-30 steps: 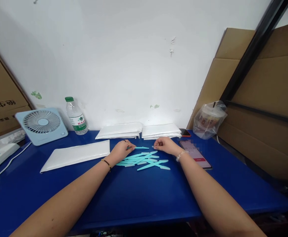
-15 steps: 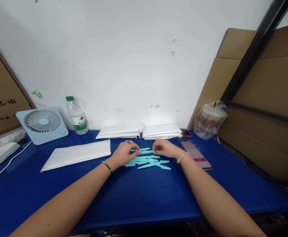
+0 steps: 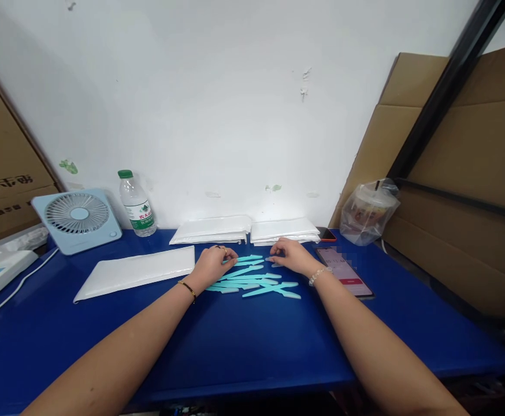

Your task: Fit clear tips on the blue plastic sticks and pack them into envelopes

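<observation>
Several turquoise eyebrow razors [image 3: 235, 282] lie loosely piled on the blue table, some crossing each other. My left hand [image 3: 213, 266] is closed at the pile's back left, thumb and fingers pinching the handle of one turquoise razor [image 3: 249, 257] that points right. Across a small gap, my right hand [image 3: 291, 257] is closed, with a small translucent piece like a blade cap [image 3: 270, 260] at its fingertips. Another pale piece lies under those fingers, too small to make out. Two crossed razors [image 3: 274, 289] rest at the front right of the pile.
White padded packets [image 3: 211, 229] and another stack [image 3: 285, 230] lie against the wall. A single white packet [image 3: 137, 271] is at left, near a blue fan [image 3: 79, 219] and a water bottle [image 3: 137, 205]. At right are a phone [image 3: 343, 271] and a bagged drink cup [image 3: 369, 211].
My hands have drawn apart over the pile, the left one moving leftward with a razor. The pale piece now shows at my right fingertips. The view has shifted slightly.
</observation>
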Available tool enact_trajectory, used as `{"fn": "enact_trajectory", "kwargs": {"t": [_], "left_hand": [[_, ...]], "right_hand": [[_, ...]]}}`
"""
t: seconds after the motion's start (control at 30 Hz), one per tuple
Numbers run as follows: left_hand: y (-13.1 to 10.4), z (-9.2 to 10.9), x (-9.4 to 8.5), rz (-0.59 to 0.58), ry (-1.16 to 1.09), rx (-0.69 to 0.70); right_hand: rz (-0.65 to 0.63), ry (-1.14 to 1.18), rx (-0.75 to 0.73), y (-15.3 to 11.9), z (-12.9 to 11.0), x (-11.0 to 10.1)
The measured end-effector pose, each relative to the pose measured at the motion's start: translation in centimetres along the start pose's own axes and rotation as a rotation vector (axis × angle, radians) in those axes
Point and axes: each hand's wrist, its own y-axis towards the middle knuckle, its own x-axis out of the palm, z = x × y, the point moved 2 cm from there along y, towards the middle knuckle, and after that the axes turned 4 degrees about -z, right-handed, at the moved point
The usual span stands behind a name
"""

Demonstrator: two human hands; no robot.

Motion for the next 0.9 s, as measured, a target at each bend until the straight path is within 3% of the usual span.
{"fn": "enact_trajectory", "kwargs": {"t": [0.13,0.27,0.43,0.57,0.8,0.9], "left_hand": [[0.3,-0.4,1.2,-0.027,-0.071,0.052],[0.4,-0.4,1.6,-0.045,-0.118,0.08],[0.0,0.6,0.6,0.029,-0.093,0.137],[0.1,1.3,0.5,-0.014,-0.017,0.173],[0.2,0.1,0.2,-0.015,0.014,0.052],[0.1,-0.1,0.2,-0.024,-0.002,0.033]], "right_hand": [[-0.029,-0.033,-0.094,0.2,-2.6,1.0],[-0.117,-0.075,-0.064,0.4,-3.7,2.0],[-0.144,-0.023,-0.047,0.4,-3.4,2.0],[-0.078,0.021,-0.086,0.2,-3.1,1.6],[-0.058,-0.002,0.03,0.0,-0.8,0.0],[-0.095,0.051,0.041,-0.5,-0.9,-0.9]]}}
